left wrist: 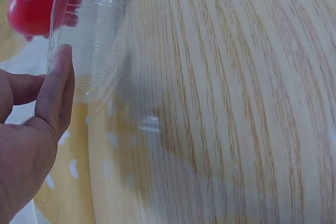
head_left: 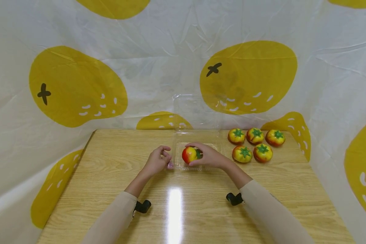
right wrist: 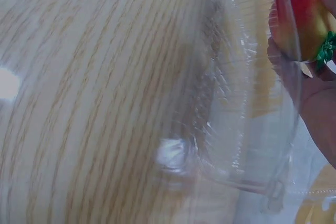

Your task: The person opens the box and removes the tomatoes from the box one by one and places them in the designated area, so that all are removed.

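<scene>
In the head view, my right hand [head_left: 209,157] grips a red-and-yellow fruit [head_left: 189,155] with a green leafy top, lying on its side over the clear plastic clamshell box [head_left: 178,149]. Its red end faces left and its leaves point toward my palm. Raised at the back stands the box's lid [head_left: 198,108]. My left hand [head_left: 159,161] is at the box's left front corner. In the left wrist view, its thumb and fingers pinch the rim of the box [left wrist: 94,51]. The right wrist view shows the held fruit [right wrist: 299,19] partly behind the clear wall.
Several similar fruits [head_left: 262,153] sit in two rows right of the box, leaves up, on the wooden table [head_left: 125,145]. A pale curtain [head_left: 158,74] printed with large yellow fruit hangs close behind the table's back edge. Light glares on the front middle of the tabletop.
</scene>
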Available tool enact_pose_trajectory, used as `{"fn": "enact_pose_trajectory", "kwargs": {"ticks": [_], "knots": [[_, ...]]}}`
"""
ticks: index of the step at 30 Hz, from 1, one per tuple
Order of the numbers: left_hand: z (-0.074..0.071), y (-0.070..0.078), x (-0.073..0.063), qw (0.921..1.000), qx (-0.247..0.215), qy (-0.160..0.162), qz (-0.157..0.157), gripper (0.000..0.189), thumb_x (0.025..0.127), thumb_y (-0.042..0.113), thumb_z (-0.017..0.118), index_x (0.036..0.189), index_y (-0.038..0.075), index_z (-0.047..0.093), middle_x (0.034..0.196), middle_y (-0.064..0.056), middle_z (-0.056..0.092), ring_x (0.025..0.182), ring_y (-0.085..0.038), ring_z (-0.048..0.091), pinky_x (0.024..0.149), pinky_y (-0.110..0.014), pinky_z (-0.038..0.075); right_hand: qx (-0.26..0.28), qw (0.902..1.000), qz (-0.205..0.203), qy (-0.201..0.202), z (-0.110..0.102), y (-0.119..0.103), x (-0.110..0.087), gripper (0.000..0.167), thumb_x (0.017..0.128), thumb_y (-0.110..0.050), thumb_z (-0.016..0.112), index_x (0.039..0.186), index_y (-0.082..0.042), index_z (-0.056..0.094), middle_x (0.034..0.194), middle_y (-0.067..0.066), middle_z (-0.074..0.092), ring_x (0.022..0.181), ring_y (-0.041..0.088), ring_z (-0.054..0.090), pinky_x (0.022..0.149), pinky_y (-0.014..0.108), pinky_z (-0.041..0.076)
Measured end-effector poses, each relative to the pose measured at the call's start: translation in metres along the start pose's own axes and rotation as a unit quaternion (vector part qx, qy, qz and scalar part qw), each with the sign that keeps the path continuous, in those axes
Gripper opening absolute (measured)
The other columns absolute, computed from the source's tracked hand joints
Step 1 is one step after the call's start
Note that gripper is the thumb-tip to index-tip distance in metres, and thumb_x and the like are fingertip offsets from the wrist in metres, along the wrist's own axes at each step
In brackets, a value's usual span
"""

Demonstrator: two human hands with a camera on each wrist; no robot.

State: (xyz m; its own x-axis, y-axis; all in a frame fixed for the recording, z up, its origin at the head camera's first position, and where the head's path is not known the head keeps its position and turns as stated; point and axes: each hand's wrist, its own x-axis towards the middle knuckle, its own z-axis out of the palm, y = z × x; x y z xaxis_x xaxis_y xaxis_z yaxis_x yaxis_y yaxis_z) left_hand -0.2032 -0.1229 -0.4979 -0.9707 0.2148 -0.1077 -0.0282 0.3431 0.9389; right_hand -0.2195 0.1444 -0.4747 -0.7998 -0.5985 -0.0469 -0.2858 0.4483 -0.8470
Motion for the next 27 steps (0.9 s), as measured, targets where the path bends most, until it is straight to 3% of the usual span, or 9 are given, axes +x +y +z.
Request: {"fn": "enact_pose_trajectory", "kwargs": {"ticks": [9,17,22,27], "knots": [[0.000,0.001,-0.002,0.9998,-0.018,-0.008,-0.008,0.039,0.099,-0.004,0.063,0.137,-0.007,0.054,0.097,-0.015,0.060,0.069,-0.016,0.068,0.061,-0.028,0.061,-0.009,0.9993,-0.005,0.036,-0.015,-0.008,-0.015,0.076,0.086,-0.022,0.086,0.151,-0.014,0.049,0.148,0.008,0.054,0.127,0.029,0.057,0.111,0.053,0.049],[0.000,0.003,-0.004,0.9999,-0.003,-0.009,-0.004,0.038,0.099,-0.003,0.064,0.135,-0.007,0.055,0.097,-0.013,0.060,0.068,-0.015,0.067,0.060,-0.030,0.060,0.001,0.9982,0.002,0.061,-0.027,-0.007,-0.035,0.078,0.088,-0.026,0.084,0.153,-0.012,0.045,0.150,0.013,0.051,0.124,0.030,0.059,0.104,0.047,0.054],[0.000,0.003,-0.004,0.9996,-0.025,-0.012,-0.009,0.041,0.098,-0.005,0.063,0.137,-0.009,0.053,0.097,-0.015,0.059,0.067,-0.017,0.069,0.062,-0.032,0.063,0.011,0.9964,0.011,0.084,-0.034,-0.002,-0.048,0.078,0.087,-0.029,0.085,0.153,-0.015,0.045,0.149,0.013,0.053,0.124,0.031,0.059,0.105,0.049,0.053],[0.001,0.002,-0.003,0.9992,-0.036,-0.015,-0.011,0.042,0.098,-0.006,0.063,0.139,-0.009,0.051,0.097,-0.015,0.059,0.067,-0.017,0.070,0.063,-0.034,0.064,-0.013,0.9924,0.006,0.123,-0.041,0.005,-0.062,0.075,0.087,-0.028,0.085,0.151,-0.014,0.047,0.148,0.011,0.054,0.124,0.029,0.059,0.105,0.048,0.052]]}}
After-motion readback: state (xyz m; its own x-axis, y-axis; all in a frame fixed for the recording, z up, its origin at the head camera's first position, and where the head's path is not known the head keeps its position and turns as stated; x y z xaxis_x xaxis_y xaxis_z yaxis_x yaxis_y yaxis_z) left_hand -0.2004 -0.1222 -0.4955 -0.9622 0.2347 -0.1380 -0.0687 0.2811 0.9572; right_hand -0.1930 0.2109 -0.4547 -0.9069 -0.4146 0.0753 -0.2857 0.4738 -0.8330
